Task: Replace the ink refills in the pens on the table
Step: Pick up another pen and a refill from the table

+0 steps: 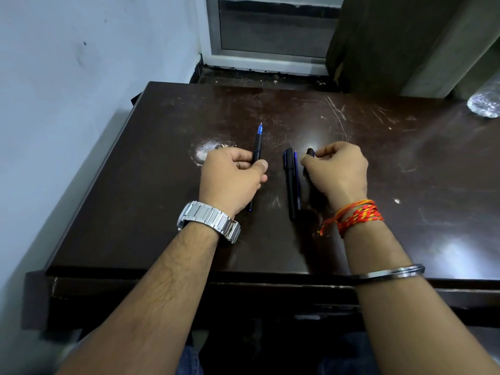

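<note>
Head view looks down on a dark, scratched wooden table (378,185), where much of what matters sits under the hands. One black pen (256,150) with a blue tip pointing away runs through the left hand (230,180); its middle is covered by the curled fingers and thumb that close around it, and only the tip end and a short blue-ended stub by the wrist show. The right hand (338,169) is also curled closed, pinching a small dark piece (310,152) at the fingertips (a cap or a barrel section, too dark and too covered to say which). A dark shape just below that hand, against the tabletop, is hard to separate from shadow. Between the two hands, untouched, lie a second black pen (290,182) and just beside it a thin blue refill (297,180), both roughly parallel to the held pen. A steel watch (208,220) rings the left wrist; red-and-orange threads (357,215) and a metal bangle (389,273) ring the right arm. At the far right edge a crinkled clear plastic object (485,104) is cut off by the frame. Beyond the table stand a pale wall (81,50), a window frame (270,50) and a curtain (392,36).
</note>
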Action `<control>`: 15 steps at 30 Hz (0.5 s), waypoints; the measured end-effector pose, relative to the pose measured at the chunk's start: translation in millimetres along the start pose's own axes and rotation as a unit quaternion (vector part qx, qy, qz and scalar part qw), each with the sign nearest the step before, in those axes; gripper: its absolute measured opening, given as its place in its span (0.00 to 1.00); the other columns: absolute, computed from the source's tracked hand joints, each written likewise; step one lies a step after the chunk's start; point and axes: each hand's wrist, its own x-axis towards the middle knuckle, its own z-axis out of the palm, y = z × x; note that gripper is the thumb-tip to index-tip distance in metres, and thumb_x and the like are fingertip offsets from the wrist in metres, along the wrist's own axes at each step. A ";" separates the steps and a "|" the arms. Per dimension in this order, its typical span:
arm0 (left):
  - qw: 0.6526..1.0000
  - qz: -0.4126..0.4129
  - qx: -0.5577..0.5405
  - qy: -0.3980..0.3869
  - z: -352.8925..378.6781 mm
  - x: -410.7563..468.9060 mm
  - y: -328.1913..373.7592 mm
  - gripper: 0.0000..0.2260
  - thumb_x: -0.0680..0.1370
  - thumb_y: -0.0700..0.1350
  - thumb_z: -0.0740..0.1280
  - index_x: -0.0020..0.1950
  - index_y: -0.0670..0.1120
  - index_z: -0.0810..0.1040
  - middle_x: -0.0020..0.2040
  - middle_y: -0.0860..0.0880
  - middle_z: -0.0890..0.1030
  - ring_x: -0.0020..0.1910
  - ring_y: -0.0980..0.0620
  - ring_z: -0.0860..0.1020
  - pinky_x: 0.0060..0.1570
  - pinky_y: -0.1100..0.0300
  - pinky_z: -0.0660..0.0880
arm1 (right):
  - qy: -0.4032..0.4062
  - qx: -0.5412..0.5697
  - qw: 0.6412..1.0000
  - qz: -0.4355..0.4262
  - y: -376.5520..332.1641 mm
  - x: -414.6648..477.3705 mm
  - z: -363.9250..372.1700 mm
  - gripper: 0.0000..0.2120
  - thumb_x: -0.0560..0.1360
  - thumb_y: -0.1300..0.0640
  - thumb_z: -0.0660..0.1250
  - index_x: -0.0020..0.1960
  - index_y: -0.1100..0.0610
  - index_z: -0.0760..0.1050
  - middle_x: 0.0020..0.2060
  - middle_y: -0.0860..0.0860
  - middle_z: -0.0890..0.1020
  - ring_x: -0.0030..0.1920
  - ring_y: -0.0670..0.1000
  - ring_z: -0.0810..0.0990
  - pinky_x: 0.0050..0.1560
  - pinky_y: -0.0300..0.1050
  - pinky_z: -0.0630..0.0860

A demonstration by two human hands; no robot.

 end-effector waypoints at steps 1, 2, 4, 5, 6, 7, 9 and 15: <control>1.000 0.000 0.002 0.000 0.6 -0.3 -0.2 0.05 0.73 0.39 0.74 0.44 0.46 0.79 0.36 0.46 0.85 0.35 0.51 0.86 0.39 0.55 0.83 | -0.003 -0.020 1.000 -0.003 0.8 -0.6 1.3 0.07 0.70 0.53 0.73 0.39 0.53 0.76 0.36 0.50 0.79 0.37 0.49 0.79 0.34 0.32 0.70; 1.000 0.000 0.004 0.000 1.0 -0.6 -0.4 0.05 0.73 0.39 0.74 0.45 0.46 0.79 0.36 0.46 0.85 0.35 0.51 0.86 0.39 0.55 0.83 | -0.007 -0.039 0.999 -0.002 1.4 -1.6 2.7 0.08 0.69 0.54 0.73 0.40 0.57 0.77 0.38 0.53 0.80 0.39 0.52 0.79 0.37 0.36 0.71; 1.000 0.000 0.009 -0.003 1.3 -1.2 0.0 0.07 0.73 0.40 0.74 0.48 0.43 0.80 0.36 0.45 0.85 0.35 0.51 0.86 0.38 0.55 0.83 | -0.018 -0.067 0.998 0.004 2.7 -1.9 4.5 0.10 0.69 0.56 0.72 0.44 0.63 0.79 0.39 0.58 0.81 0.38 0.57 0.79 0.37 0.40 0.70; 1.000 -0.002 0.009 -0.005 1.3 -1.3 0.2 0.08 0.73 0.39 0.74 0.49 0.42 0.80 0.37 0.45 0.85 0.35 0.51 0.86 0.38 0.55 0.83 | -0.020 -0.074 0.997 0.003 3.7 -1.3 5.0 0.10 0.69 0.57 0.70 0.43 0.64 0.79 0.39 0.60 0.81 0.36 0.58 0.78 0.34 0.39 0.68; 1.000 -0.003 0.008 -0.008 1.2 -1.4 0.5 0.09 0.73 0.39 0.74 0.50 0.41 0.79 0.37 0.45 0.85 0.35 0.51 0.85 0.37 0.55 0.83 | -0.021 -0.078 0.997 -0.002 4.2 -1.0 5.4 0.09 0.69 0.58 0.69 0.42 0.65 0.79 0.37 0.60 0.80 0.34 0.58 0.77 0.32 0.37 0.66; 1.000 -0.004 0.007 -0.010 0.9 -1.7 1.0 0.09 0.73 0.39 0.75 0.50 0.41 0.79 0.37 0.45 0.84 0.35 0.51 0.85 0.37 0.55 0.82 | -0.022 -0.080 0.997 -0.006 4.3 -1.0 5.8 0.09 0.69 0.58 0.69 0.41 0.65 0.77 0.36 0.60 0.78 0.33 0.58 0.75 0.29 0.36 0.64; 1.000 -0.004 0.005 -0.016 0.5 -2.6 1.5 0.09 0.73 0.39 0.75 0.50 0.40 0.79 0.37 0.45 0.84 0.35 0.51 0.86 0.37 0.55 0.82 | -0.022 -0.081 0.996 -0.011 3.3 -2.4 6.2 0.09 0.70 0.57 0.68 0.38 0.64 0.75 0.32 0.59 0.75 0.31 0.58 0.72 0.28 0.36 0.62; 1.000 0.001 0.005 -0.031 1.6 -4.2 1.2 0.07 0.72 0.39 0.75 0.47 0.43 0.79 0.33 0.48 0.84 0.35 0.51 0.86 0.37 0.53 0.82 | -0.004 0.007 0.999 -0.043 -11.0 -10.6 7.9 0.12 0.73 0.54 0.65 0.34 0.58 0.78 0.27 0.49 0.77 0.30 0.48 0.75 0.27 0.36 0.68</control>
